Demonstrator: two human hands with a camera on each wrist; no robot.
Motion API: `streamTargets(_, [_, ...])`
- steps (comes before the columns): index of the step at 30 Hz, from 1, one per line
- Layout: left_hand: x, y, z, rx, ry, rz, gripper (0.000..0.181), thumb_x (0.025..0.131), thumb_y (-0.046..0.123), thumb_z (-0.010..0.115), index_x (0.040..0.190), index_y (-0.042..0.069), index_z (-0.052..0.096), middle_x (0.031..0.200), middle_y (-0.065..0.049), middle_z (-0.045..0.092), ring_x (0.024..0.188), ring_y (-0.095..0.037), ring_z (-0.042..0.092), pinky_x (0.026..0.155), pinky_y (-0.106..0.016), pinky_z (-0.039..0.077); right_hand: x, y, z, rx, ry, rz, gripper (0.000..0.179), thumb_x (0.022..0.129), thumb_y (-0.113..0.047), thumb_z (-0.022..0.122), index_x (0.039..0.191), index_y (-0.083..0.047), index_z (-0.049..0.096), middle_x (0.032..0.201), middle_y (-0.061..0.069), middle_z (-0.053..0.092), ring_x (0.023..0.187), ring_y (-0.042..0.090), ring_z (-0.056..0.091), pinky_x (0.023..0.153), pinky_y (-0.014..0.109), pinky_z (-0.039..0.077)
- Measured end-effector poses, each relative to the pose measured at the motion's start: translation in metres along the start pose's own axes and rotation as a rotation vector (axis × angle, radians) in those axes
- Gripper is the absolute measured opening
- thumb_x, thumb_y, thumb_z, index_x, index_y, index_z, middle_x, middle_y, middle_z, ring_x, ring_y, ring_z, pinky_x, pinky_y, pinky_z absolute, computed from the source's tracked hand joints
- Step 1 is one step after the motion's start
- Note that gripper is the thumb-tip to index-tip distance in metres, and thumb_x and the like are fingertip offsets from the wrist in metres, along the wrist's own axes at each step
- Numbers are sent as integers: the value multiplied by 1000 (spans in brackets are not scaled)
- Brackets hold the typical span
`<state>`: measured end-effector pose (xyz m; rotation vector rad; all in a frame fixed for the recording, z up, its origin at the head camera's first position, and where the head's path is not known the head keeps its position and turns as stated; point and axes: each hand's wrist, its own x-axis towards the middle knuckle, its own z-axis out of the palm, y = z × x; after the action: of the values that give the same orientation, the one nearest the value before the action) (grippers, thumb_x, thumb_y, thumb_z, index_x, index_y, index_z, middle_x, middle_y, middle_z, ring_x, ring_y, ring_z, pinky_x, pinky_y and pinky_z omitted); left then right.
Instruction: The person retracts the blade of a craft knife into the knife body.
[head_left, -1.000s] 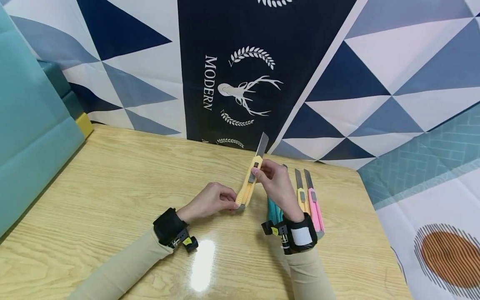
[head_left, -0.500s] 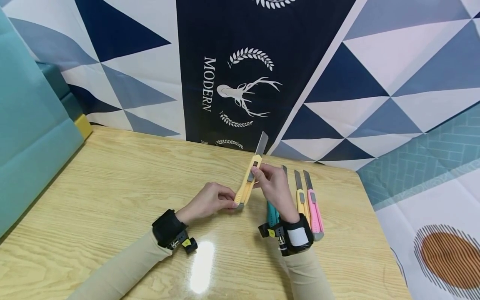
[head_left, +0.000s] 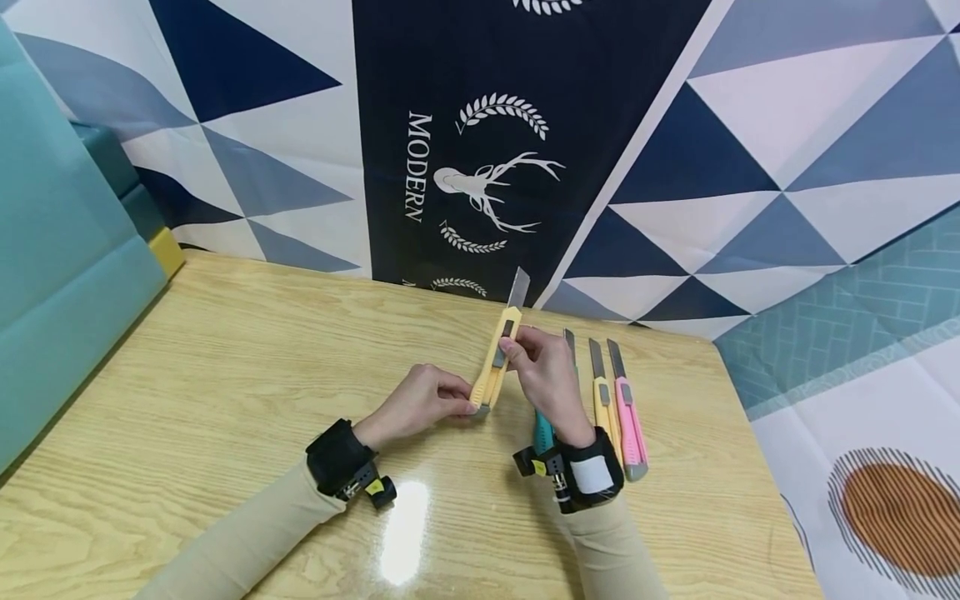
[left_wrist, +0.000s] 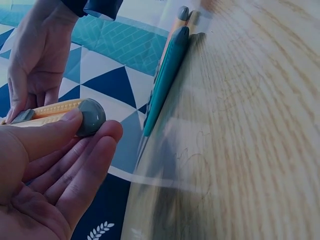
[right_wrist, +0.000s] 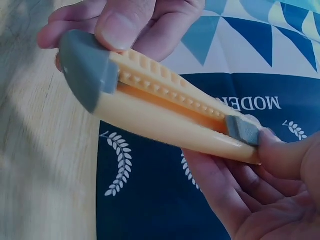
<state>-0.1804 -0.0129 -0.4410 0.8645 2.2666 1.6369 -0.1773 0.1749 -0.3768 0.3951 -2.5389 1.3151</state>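
A yellow utility knife (head_left: 493,367) is held up slantwise between both hands, its blade (head_left: 518,287) sticking out at the far end. With thumb and fingers, my left hand (head_left: 420,404) pinches the grey end cap (left_wrist: 92,117). My right hand (head_left: 551,375) grips the body higher up, its thumb on the grey slider (right_wrist: 242,131). To the right lie a teal utility knife (head_left: 543,432), partly hidden by the right hand and wrist, a second yellow utility knife (head_left: 604,400) and a pink one (head_left: 628,417). These three have their blades out, pointing away.
The wooden table (head_left: 262,350) ends at a patterned wall cloth (head_left: 465,183) behind the hands. At the left stands a light blue panel (head_left: 67,250) with a yellow block (head_left: 167,252) at its edge. Black cameras are strapped on both wrists.
The held knife's blade sticks out a little less than before, and its slider sits slightly lower on the body. The right hand has shifted slightly left; the left hand stays in place.
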Motion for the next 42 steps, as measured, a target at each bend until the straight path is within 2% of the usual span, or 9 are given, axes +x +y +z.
streamTargets(8, [1, 1, -1, 6, 8, -19, 5, 79, 11, 74, 84, 9, 72, 73, -2, 71, 67, -12, 65, 55, -20, 53, 0, 0, 2, -2, -4, -13, 10, 91, -9, 60, 90, -2, 67, 71, 8, 66, 61, 15, 60, 51, 27, 53])
streamTargets(13, [1, -1, -3, 8, 11, -17, 6, 80, 11, 73, 86, 9, 72, 73, -1, 71, 67, -13, 65, 58, -25, 56, 2, 0, 3, 9, -1, -11, 11, 92, -10, 58, 91, -1, 65, 75, 10, 66, 64, 13, 61, 55, 33, 57])
streamTargets(17, [2, -2, -5, -28, 3, -10, 8, 81, 9, 71, 89, 8, 72, 75, -1, 71, 67, -13, 65, 62, -32, 59, 3, 2, 5, 76, -39, 32, 21, 95, -16, 54, 95, 2, 64, 81, 16, 66, 68, 16, 63, 60, 40, 60])
streamTargets(22, [2, -3, -5, -46, 4, -13, 8, 81, 8, 71, 89, 8, 72, 76, -1, 71, 66, -11, 65, 62, -30, 60, 4, 3, 6, 132, -90, 82, 27, 97, -18, 49, 93, 5, 64, 82, 20, 65, 67, 17, 64, 58, 28, 60])
streamTargets(25, [2, -2, -5, -54, 5, -24, 8, 81, 8, 72, 89, 8, 71, 75, -2, 71, 67, -13, 66, 62, -33, 60, 3, 3, 6, 122, -79, 64, 25, 97, -14, 49, 91, 5, 64, 80, 19, 65, 65, 16, 64, 55, 25, 59])
streamTargets(29, [2, -1, -4, -68, 4, -40, 9, 80, 7, 72, 89, 7, 71, 75, -4, 71, 67, -17, 66, 63, -40, 60, 2, 3, 6, 109, -55, 45, 23, 96, -13, 51, 90, 5, 65, 77, 17, 65, 62, 15, 63, 55, 35, 60])
streamTargets(31, [2, 0, -4, -73, 3, -43, 8, 80, 6, 72, 89, 7, 71, 75, -4, 71, 68, -18, 66, 63, -42, 60, 2, 4, 7, 98, -47, 40, 23, 96, -12, 51, 90, 4, 65, 76, 16, 66, 61, 14, 63, 54, 35, 60])
streamTargets(36, [2, 0, -4, -79, -3, -41, 9, 80, 5, 71, 89, 6, 71, 76, -5, 71, 68, -19, 66, 64, -43, 60, 0, 4, 7, 79, -38, 31, 21, 95, -13, 53, 91, 3, 66, 76, 17, 67, 60, 15, 63, 52, 28, 59])
streamTargets(42, [1, -1, -4, -72, -4, -36, 8, 81, 5, 71, 89, 7, 71, 76, -4, 71, 67, -14, 66, 64, -39, 60, 0, 3, 8, 70, -49, 24, 18, 94, -12, 55, 91, 2, 67, 75, 15, 68, 60, 15, 62, 53, 32, 59])
